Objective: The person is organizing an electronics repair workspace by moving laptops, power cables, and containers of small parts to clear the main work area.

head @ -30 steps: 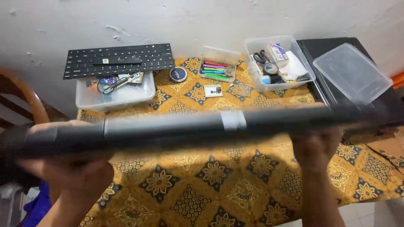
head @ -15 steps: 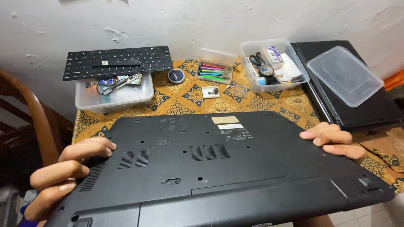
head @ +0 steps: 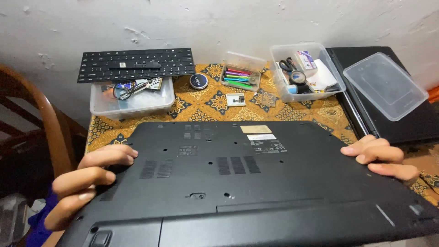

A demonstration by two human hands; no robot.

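Observation:
A black laptop (head: 247, 183) lies upside down on the patterned tablecloth (head: 210, 107), its vented base with two stickers facing up. My left hand (head: 87, 180) grips its left edge, fingers curled over the base. My right hand (head: 382, 158) holds the right edge, fingers lying flat on the base.
At the back stand a clear box with tools (head: 132, 98) carrying a loose black keyboard (head: 136, 64), a round black tin (head: 199, 81), a small tray of coloured pens (head: 241, 75) and a clear box of supplies (head: 304, 73). A second black laptop (head: 411, 121) with a clear lid (head: 384, 84) lies right. A wooden chair (head: 50, 132) stands left.
The laptop was held up edge-on a second ago; it has been turned over and laid flat, base up. Both hands have stayed on its side edges.

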